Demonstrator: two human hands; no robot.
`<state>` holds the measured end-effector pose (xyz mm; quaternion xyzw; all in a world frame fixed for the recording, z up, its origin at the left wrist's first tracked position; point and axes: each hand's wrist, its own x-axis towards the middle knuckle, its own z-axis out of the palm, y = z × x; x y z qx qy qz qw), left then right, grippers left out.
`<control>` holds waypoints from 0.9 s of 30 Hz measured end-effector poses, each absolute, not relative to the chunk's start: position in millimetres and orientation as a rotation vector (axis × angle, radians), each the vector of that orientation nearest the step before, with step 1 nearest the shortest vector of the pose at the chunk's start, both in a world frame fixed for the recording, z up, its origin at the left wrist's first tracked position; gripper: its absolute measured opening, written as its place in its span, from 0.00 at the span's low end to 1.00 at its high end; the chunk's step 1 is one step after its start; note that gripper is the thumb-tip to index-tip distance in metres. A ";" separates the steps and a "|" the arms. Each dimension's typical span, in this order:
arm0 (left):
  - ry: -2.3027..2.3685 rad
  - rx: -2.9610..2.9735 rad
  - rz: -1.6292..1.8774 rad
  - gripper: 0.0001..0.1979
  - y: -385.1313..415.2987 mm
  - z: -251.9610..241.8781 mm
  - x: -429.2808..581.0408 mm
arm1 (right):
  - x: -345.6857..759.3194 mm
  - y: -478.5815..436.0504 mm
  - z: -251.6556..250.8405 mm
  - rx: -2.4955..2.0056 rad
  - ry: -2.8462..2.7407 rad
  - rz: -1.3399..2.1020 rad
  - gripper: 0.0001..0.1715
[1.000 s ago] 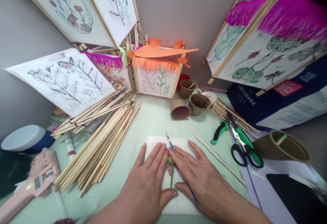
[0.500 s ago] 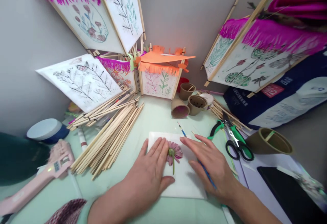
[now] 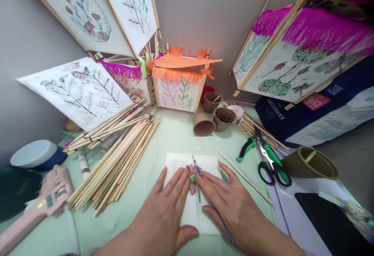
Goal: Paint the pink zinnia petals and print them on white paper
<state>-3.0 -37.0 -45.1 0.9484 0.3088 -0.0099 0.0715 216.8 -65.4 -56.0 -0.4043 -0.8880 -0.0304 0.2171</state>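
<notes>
A purple-pink flower lies face down on a white sheet, its green centre and short stem showing between my hands. My left hand rests flat on the left of the sheet, fingers spread, fingertips at the petals' left side. My right hand lies over the right of the sheet, its fingertips on the petals' right side. A thin blue paintbrush runs under my right hand, held by it; its tip points up past the index finger over the flower.
Bundled wooden sticks and a pink glue gun lie left. Scissors, green-handled pliers and a brown pot stand right. Behind are more pots and a small paper lantern. A thin stick lies right of the sheet.
My right hand has moved left and come down onto the flower's right side, bringing the brush along. The petals are now more covered. The view has shifted slightly.
</notes>
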 end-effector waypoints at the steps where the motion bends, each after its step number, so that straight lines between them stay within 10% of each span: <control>1: 0.930 2.844 -0.037 0.38 -36.6 -45.3 -2.8 | 216.4 -65.2 -55.5 -1.122 -2.455 -0.090 0.29; 27: 1.100 2.319 0.699 0.11 -3.0 -26.7 13.8 | 234.2 -64.8 -59.3 -0.999 -1.793 -0.058 0.28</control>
